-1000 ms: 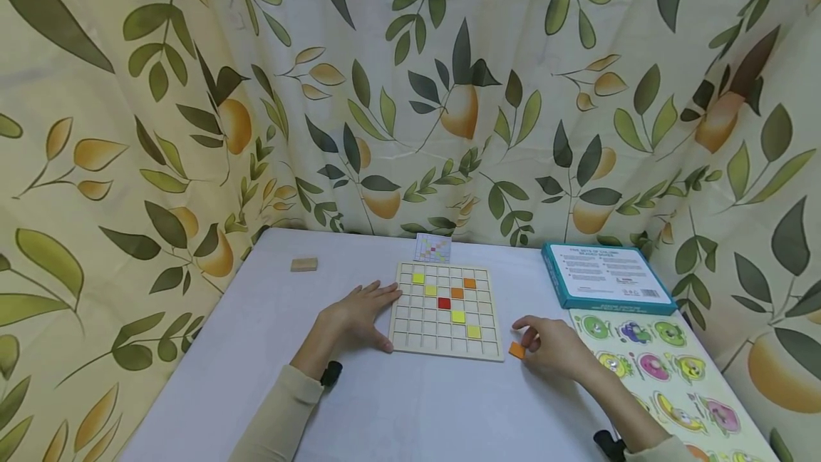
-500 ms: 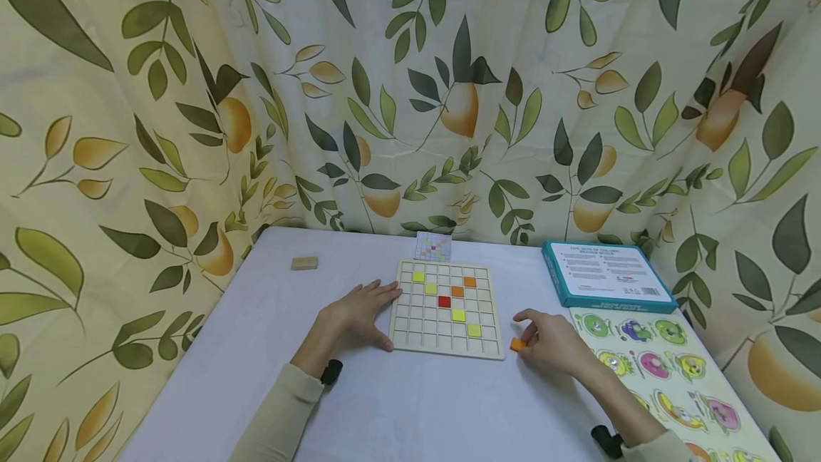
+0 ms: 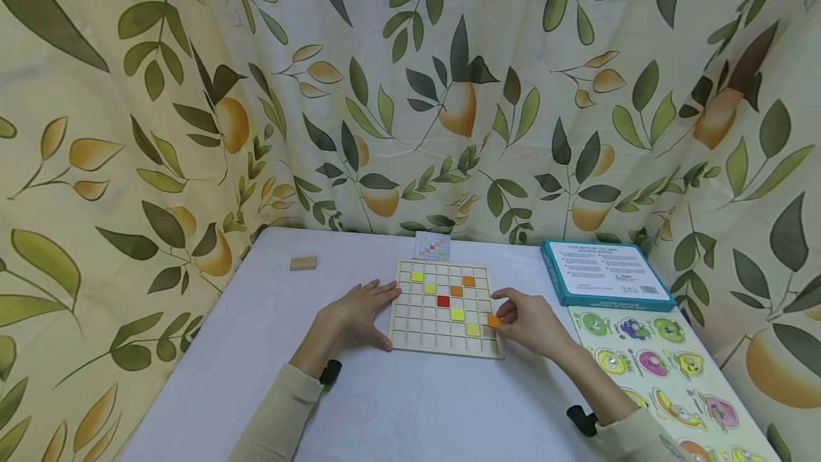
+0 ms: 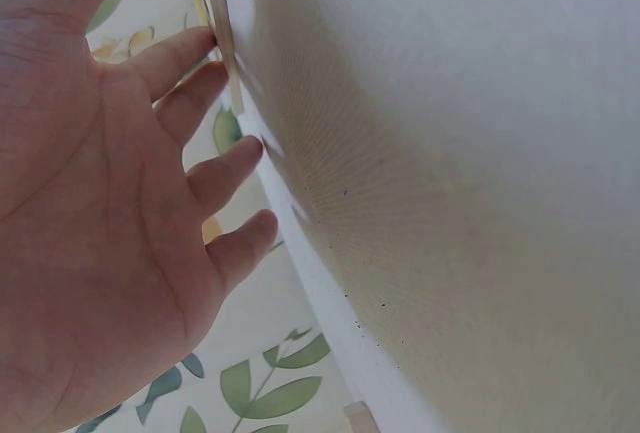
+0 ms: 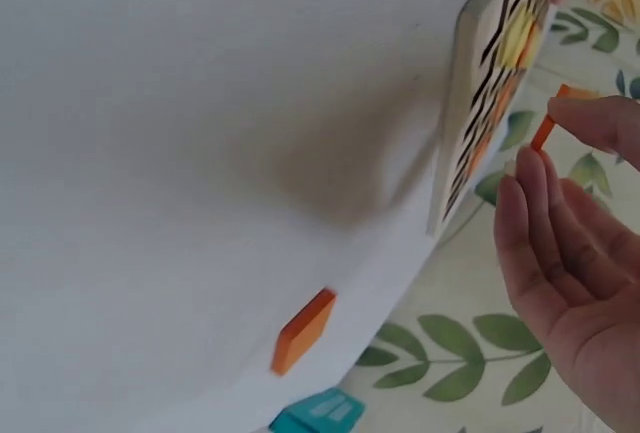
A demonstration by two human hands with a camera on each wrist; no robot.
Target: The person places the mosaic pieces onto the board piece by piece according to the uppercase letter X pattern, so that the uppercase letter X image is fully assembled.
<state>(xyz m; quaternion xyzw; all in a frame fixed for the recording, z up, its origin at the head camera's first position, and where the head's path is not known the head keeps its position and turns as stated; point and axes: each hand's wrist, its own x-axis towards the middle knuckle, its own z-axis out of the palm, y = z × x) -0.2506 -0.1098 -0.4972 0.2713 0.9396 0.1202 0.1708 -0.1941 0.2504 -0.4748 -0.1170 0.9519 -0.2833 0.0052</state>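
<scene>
Seven tiles sit in the board, most cells empty; right hand fingers pinch an orange tile at its right edge, left hand fingers flat.

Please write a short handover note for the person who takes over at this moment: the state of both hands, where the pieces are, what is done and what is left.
Left hand: flat on the table, fingers against the grid board left edge.
Right hand: pinches an orange tile over the board's right edge.
Done: seven tiles sit in the board, forming two diagonals.
Left: seat this tile; another orange tile lies on the table. Most cells are unfilled. Pattern card stands behind the board.
</scene>
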